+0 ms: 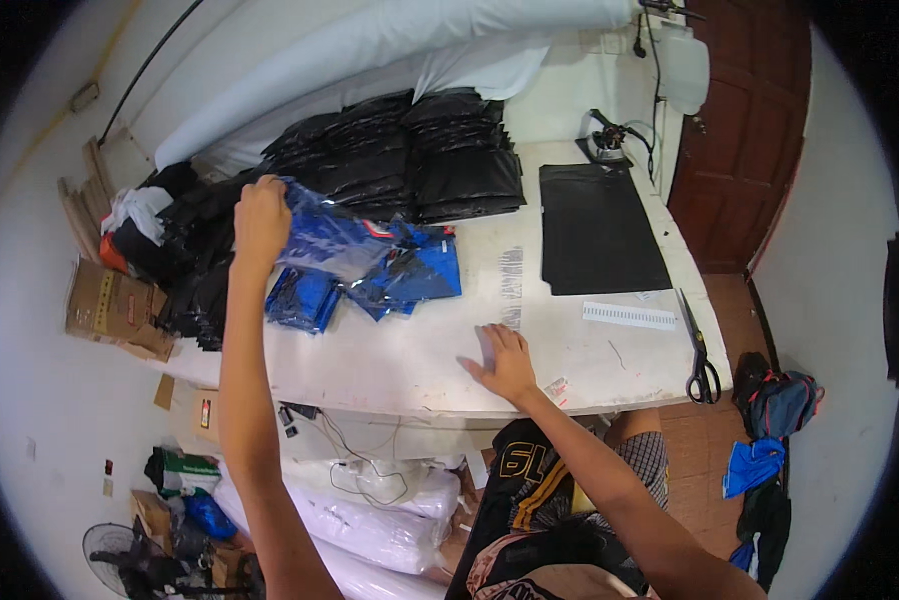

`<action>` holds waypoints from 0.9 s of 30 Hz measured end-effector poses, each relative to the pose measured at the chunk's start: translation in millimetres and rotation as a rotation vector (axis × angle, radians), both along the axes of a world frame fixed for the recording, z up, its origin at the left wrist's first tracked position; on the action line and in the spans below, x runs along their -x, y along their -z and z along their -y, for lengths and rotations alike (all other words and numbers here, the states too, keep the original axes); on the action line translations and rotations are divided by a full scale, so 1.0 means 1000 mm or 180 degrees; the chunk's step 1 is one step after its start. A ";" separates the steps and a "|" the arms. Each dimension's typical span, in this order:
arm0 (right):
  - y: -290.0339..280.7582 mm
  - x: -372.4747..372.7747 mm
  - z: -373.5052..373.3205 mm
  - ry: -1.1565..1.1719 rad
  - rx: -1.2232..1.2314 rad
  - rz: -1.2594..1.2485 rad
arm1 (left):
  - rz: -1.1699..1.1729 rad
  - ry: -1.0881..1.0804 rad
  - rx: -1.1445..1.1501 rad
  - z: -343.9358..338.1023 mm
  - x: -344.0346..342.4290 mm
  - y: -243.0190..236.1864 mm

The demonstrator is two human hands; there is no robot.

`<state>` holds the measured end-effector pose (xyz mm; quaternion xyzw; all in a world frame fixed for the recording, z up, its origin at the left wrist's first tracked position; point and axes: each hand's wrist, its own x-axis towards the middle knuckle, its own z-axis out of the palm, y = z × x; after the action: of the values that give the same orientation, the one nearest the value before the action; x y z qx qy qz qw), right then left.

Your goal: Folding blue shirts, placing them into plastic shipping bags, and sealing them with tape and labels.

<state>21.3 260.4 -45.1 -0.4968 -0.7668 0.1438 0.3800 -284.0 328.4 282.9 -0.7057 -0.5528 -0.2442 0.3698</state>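
Clear plastic bag (335, 238) with blue folded fabric inside: its upper-left corner is pinched in left hand (263, 222) and lifted at the table's left half, over more bagged blue garments (430, 268). Whether those are touched by it can't be told. Black plastic packets (465, 175) are stacked behind. Contents of cardboard box (105, 300) at far left can't be made out. Left forearm is extended, wrist above knuckle-bent fingers' grip; right hand (505, 367) is laid palm-down near the front edge of white table (430, 370), thumb spread from fingers.
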 end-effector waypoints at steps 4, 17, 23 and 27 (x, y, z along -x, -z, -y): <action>0.012 -0.029 -0.001 0.0258 0.0005 -0.1816 | 0.0368 0.0958 -0.0222 0.028 -0.082 0.035; -0.015 -0.105 0.010 0.0787 -0.0604 -0.0957 | 0.1639 0.1647 0.1469 0.095 -0.175 0.259; 0.005 -0.067 -0.037 0.0508 -0.0481 0.0819 | 0.1218 0.0870 0.1863 0.022 -0.211 0.322; 0.018 -0.064 -0.019 0.0507 -0.0321 0.0965 | 0.1330 0.0602 0.2257 0.040 -0.208 0.342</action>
<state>85.5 279.0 -63.5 -0.5522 -0.7798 -0.0019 0.2947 -76.4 288.9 -58.9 -0.7721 -0.5986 -0.2095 -0.0401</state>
